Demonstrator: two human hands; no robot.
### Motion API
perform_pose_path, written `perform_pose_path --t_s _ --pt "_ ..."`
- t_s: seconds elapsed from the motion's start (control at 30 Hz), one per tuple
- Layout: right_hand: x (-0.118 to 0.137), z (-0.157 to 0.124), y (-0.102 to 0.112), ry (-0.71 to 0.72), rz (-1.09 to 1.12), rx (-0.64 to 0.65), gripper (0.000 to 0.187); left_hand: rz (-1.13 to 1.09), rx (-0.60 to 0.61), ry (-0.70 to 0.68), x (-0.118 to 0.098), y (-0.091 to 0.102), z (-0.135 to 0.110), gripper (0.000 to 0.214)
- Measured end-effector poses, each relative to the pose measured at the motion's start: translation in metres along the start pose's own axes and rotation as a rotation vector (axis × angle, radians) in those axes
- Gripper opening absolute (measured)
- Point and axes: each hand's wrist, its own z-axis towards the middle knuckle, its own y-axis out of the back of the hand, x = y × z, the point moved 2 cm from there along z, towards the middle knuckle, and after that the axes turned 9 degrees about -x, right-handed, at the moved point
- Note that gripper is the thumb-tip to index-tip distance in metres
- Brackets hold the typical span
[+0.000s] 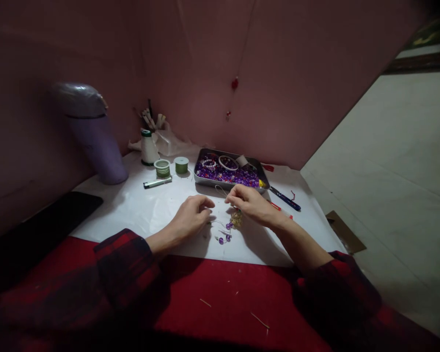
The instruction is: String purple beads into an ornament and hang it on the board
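Note:
My right hand pinches a thin cord, whose pale loop sticks out to the left of the fingertips. Just below that hand is a gold beaded ornament. Purple beads on thin strands trail from it over the white sheet. To the left, my left hand hovers low with thumb and forefinger apart. A fine thread runs close to its thumb; the frame does not show it gripped. Some of the ornament is hidden by my right hand.
Behind my hands stands a metal tray of purple beads. Green thread spools, a white thread cone, a cutter knife and a purple bottle are on the left. Dark-blue-handled pliers lie on the right.

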Motion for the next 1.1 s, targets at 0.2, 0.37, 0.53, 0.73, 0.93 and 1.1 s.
perform_pose_path --t_s 0.2,0.37,0.53,0.73,0.93,1.1 --pt "0.034 -0.011 0.005 0.007 0.488 -0.096 0.003 -0.385 0.367 -0.053 -0.018 -0.021 0.001 0.043" --pt "0.040 -0.007 0.014 -0.028 0.593 -0.192 0.006 -0.563 0.532 0.034 -0.014 -0.027 0.009 0.047" --pt "0.040 0.001 0.026 0.013 0.615 -0.323 0.013 -0.766 0.575 0.070 -0.008 -0.026 0.015 0.042" --pt "0.053 0.009 0.039 0.060 0.630 -0.344 0.021 -0.875 0.567 0.175 -0.027 -0.019 0.008 0.037" --pt "0.075 0.018 0.057 0.137 0.635 -0.374 0.026 -0.948 0.573 0.109 -0.048 -0.007 0.005 0.035" --pt "0.104 0.023 0.078 0.223 0.607 -0.388 0.025 -1.006 0.592 0.003 -0.066 0.002 0.006 0.039"
